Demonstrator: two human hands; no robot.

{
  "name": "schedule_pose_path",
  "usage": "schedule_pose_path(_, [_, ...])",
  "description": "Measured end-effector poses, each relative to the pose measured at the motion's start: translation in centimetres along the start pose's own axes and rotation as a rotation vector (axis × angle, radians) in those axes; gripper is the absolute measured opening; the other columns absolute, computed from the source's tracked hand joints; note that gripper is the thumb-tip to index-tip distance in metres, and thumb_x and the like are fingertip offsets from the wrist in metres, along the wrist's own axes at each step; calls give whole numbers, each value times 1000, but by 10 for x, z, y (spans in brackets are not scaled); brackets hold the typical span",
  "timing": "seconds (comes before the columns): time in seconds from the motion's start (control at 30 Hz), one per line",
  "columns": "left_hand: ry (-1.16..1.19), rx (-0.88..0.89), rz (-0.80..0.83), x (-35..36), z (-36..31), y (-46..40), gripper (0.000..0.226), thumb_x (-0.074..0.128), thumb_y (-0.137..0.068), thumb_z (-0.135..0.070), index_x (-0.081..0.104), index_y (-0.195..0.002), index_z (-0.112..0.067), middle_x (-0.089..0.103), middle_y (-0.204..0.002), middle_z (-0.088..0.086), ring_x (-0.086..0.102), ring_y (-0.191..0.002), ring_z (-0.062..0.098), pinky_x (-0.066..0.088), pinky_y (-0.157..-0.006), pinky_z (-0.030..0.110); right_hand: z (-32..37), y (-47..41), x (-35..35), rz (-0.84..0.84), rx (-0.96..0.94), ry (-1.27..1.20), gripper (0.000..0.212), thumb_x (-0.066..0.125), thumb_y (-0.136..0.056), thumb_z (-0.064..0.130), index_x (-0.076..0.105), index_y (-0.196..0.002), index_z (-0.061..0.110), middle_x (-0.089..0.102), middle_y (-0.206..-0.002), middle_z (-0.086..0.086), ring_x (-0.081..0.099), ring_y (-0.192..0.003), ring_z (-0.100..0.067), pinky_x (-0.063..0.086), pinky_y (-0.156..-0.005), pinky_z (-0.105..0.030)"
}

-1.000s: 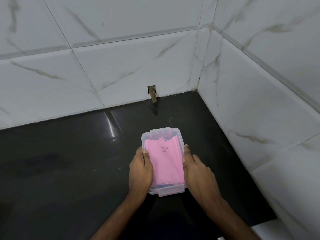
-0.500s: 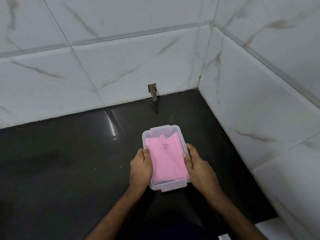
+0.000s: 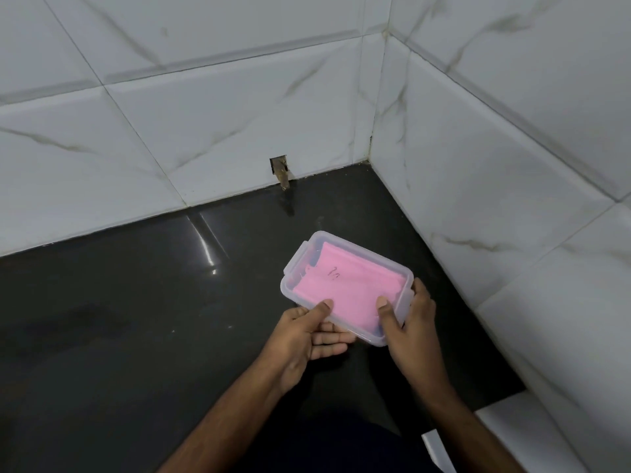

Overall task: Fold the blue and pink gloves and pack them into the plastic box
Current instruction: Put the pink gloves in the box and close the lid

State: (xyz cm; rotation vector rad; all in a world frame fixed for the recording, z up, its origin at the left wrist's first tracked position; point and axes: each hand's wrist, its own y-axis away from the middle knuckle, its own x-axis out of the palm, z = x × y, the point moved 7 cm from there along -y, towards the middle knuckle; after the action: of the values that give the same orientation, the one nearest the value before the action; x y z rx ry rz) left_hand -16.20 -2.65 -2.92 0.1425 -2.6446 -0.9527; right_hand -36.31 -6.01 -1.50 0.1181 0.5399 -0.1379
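You're holding the plastic box (image 3: 403, 285) in both hands, lid on, turned diagonally and apparently lifted off the black counter (image 3: 136, 302). Your left hand (image 3: 300, 332) is gripping the near long edge: thumb pressing flat on the lid, fingers curling underneath, so it's wrapped round that rim. Your right hand (image 3: 409, 322) is gripping the near-right corner beside the end clip, thumb lying on the lid, fingers going round the side and out of sight.

Just past your thumbs, under the clear lid, the pink glove (image 3: 345, 285) is lying folded flat and filling most of the box. It's carrying a small dark scribble on top. Beyond it, at the far-left end away from both grips, a bluish patch is showing next to the pink; I'm judging that as the blue glove (image 3: 312, 257) tucked under or beside, but can't tell for sure through the plastic.

Progress call: folding looks done, packing looks done, lid seems seated. Can't tell whether the clips at either end are snapped down. What's left is probably only latching or setting the box down.

Farthest from your hands, the marbled white tile wall (image 3: 239, 114) is meeting the counter, with a small broken notch (image 3: 280, 169) at its base.
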Motion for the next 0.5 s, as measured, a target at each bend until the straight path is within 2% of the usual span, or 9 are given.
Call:
schedule_pose_path(0.1, [-86,-73,47,7,11,5,49,77,-90,-46,73,-118,-6,81,-105,17,81,-95,31,64,-63,37,1,11,-6,-33,-76,78,81,48,-97,53,14,-162,19,32,-153,-7,44,-133,-20,34,-100,-22])
schedule_pose_path(0.17, [-208,-36,-9,1,9,6,69,83,-76,-61,69,-124,-14,82,-107,9,81,-93,27,64,-61,39,0,12,-9,-24,-107,84,75,38,-98,54,14,-162,24,36,-149,-5,46,-129,-14,34,-99,-20])
schedule_pose_path(0.23, [-366,107,-178,-9,-4,11,99,88,-57,-74,56,-133,-19,73,-124,4,77,-98,21,65,-65,43,-2,9,-9,-14,-98,92,70,39,-103,47,12,-163,25,40,-145,-5,46,-123,-9,35,-98,-21])
schedule_pose_path(0.27, [-473,225,-278,-14,-15,15,115,88,-51,-76,44,-141,-20,59,-140,3,70,-109,17,64,-75,42,-3,7,-8,-12,-93,96,68,40,-104,43,11,-163,25,41,-144,-5,46,-123,-9,36,-97,-21])
schedule_pose_path(0.33, [-735,517,-397,-18,-40,22,137,87,-54,-77,19,-160,-23,28,-159,-3,41,-135,10,48,-100,34,-3,4,-8,-5,-92,96,66,41,-106,38,11,-164,25,43,-144,-6,49,-126,-14,35,-98,-20])
schedule_pose_path(0.4, [-1003,729,-363,-11,-57,23,127,80,-65,-76,18,-165,-27,11,-169,-7,17,-151,11,29,-115,35,-3,-3,-9,3,-109,104,63,41,-107,35,15,-163,24,46,-144,-4,50,-127,-17,35,-97,-20])
schedule_pose_path(0.5, [-1265,718,-273,1,-49,17,108,54,-76,-88,34,-162,-26,-1,-177,0,-6,-162,20,7,-124,41,-3,-17,-16,32,-140,114,57,42,-108,32,25,-161,27,54,-139,-2,55,-122,-15,39,-95,-22])
